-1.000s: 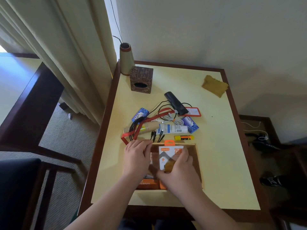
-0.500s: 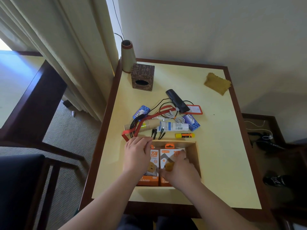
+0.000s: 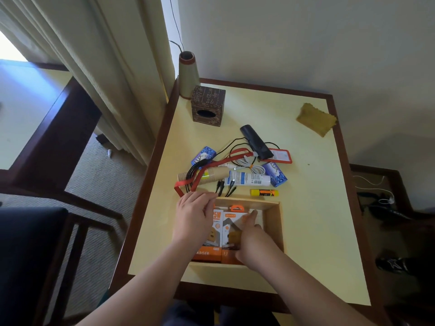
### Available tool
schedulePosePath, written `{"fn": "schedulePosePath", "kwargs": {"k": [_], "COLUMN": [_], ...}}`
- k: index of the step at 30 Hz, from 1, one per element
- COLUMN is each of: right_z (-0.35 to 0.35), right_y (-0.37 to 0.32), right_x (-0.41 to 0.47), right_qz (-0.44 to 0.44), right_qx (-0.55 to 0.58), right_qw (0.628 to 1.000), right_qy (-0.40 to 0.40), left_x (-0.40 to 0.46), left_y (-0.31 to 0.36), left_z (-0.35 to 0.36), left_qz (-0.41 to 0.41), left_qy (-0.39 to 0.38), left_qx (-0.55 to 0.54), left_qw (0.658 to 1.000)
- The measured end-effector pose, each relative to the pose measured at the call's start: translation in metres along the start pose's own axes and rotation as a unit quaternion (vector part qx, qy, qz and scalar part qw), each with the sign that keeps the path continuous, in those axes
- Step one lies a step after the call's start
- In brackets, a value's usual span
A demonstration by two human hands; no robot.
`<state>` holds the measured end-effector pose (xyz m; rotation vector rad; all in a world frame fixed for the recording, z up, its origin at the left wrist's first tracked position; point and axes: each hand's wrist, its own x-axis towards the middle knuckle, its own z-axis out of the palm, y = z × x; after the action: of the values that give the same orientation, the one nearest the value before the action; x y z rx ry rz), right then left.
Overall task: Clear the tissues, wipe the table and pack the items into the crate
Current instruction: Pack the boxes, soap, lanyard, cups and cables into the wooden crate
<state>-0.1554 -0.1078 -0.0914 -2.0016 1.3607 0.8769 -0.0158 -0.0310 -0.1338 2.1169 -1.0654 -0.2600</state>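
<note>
The worktop [image 3: 306, 231] in front of you carries the wooden crate [image 3: 274, 222] at its near edge, with a loose pile just beyond the crate's far wall. No loose tissues show on the surface, and the yellow cloth [image 3: 316, 119] lies well apart in the far right corner, so you appear to be in the packing stage.

Two charger boxes [image 3: 229, 228] lie flat side by side in the left part of the crate. To do this step well, push them snug against the left wall and press them level, so the bare strip on the right stays free for what is left.

Still outside are the paper cups [image 3: 211, 175], the white tube [image 3: 249, 180], two blue packets [image 3: 275, 176], the tangled cables [image 3: 235, 158], the red lanyard with its card holder [image 3: 280, 156], the black case [image 3: 255, 142] and the yellow glue stick [image 3: 264, 192] just beside the crate's far wall. I'd take the long things next, the small ones last.

Your left hand [image 3: 194, 216] rests at the crate's far-left corner and over the left box, fingers [image 3: 207, 198] fairly straight and gripping nothing. Your right hand [image 3: 253, 241] presses on the right box, one finger stretched forward; whether the others curl round anything I cannot tell.
</note>
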Motion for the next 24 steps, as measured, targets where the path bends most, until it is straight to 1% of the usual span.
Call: {"fn": "schedulePosePath", "kwargs": {"k": [4, 6, 7, 8, 10, 12, 13, 15, 16, 18, 20, 24], "right_z": [0.000, -0.003, -0.005, -0.007, -0.008, -0.005, -0.003, 0.002, 0.004, 0.009, 0.011, 0.003], "right_y": [0.008, 0.014, 0.015, 0.016, 0.014, 0.007, 0.004, -0.004, -0.007, -0.008, -0.005, 0.001], "right_x": [-0.004, -0.001, -0.001, -0.002, -0.004, -0.006, -0.004, 0.004, 0.009, 0.013, 0.014, 0.021], "right_qz": [-0.046, -0.056, -0.058, -0.069, -0.136, -0.230, -0.273, -0.327, -0.334, -0.318, -0.321, -0.346], "right_qx": [0.006, 0.021, 0.016, 0.000, -0.046, -0.064, -0.069, -0.094, -0.095, -0.064, -0.034, -0.021], "right_qw": [0.999, 0.998, 0.998, 0.997, 0.985, 0.958, 0.944, 0.927, 0.927, 0.942, 0.942, 0.934], "right_qy": [0.021, 0.016, 0.013, 0.028, 0.096, 0.158, 0.173, 0.161, 0.139, 0.089, 0.093, 0.089], "left_x": [-0.001, -0.001, 0.000, 0.000, 0.000, 0.000, 0.000, 0.000, 0.000, 0.000, -0.001, 0.000], "left_y": [-0.001, -0.001, -0.001, -0.001, -0.001, -0.002, -0.003, -0.004, -0.004, -0.003, -0.002, -0.003], "left_z": [0.001, 0.001, 0.000, 0.000, 0.000, 0.002, 0.002, 0.003, 0.002, 0.002, 0.002, 0.004], "left_qz": [0.004, 0.005, 0.006, 0.006, 0.006, 0.008, 0.007, 0.001, -0.001, -0.003, 0.002, 0.015], "left_qy": [0.001, 0.002, 0.002, 0.001, 0.002, 0.005, 0.006, 0.001, -0.002, -0.004, -0.003, 0.000], "left_qx": [0.005, 0.003, 0.002, 0.002, 0.003, 0.006, 0.008, 0.013, 0.015, 0.019, 0.022, 0.030], "left_qw": [1.000, 1.000, 1.000, 1.000, 1.000, 1.000, 1.000, 1.000, 1.000, 1.000, 1.000, 0.999]}}
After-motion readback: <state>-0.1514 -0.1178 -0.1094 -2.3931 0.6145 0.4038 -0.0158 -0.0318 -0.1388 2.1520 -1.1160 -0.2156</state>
